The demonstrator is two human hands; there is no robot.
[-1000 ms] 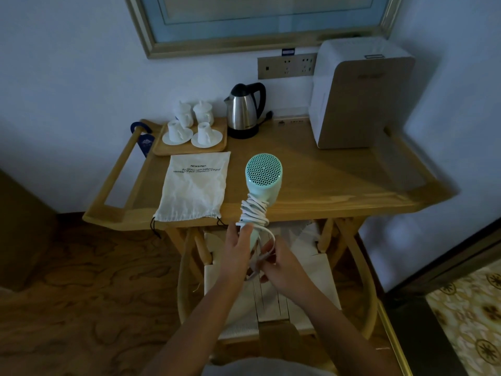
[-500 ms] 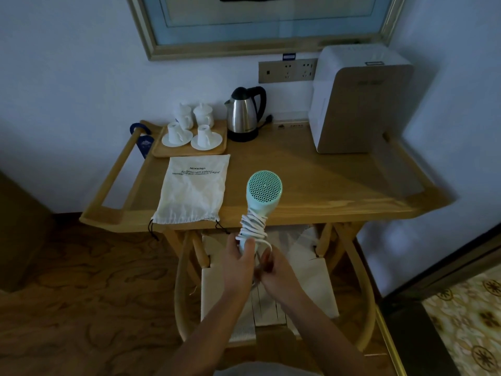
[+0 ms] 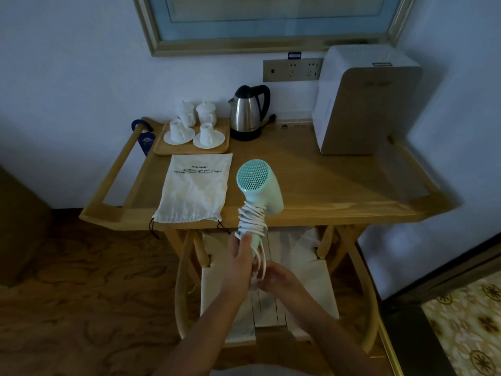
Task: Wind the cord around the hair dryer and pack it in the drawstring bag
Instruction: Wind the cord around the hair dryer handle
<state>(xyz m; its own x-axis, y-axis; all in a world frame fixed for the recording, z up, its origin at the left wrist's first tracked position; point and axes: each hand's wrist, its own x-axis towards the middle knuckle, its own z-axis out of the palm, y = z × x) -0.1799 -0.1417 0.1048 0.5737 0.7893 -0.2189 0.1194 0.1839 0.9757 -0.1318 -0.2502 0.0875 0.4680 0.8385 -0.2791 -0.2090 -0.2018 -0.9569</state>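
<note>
The mint hair dryer (image 3: 257, 183) stands upright above the left hand (image 3: 240, 263), which grips its handle just under the coiled white cord (image 3: 252, 221). The right hand (image 3: 276, 278), just beside, pinches the cord's loose end. The drawstring bag (image 3: 193, 189) lies flat on the wooden table (image 3: 325, 191), up and left of both hands.

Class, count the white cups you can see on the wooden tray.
4: two lidded cups at the tray's back, two upturned on saucers in front. None appear hidden.
</note>
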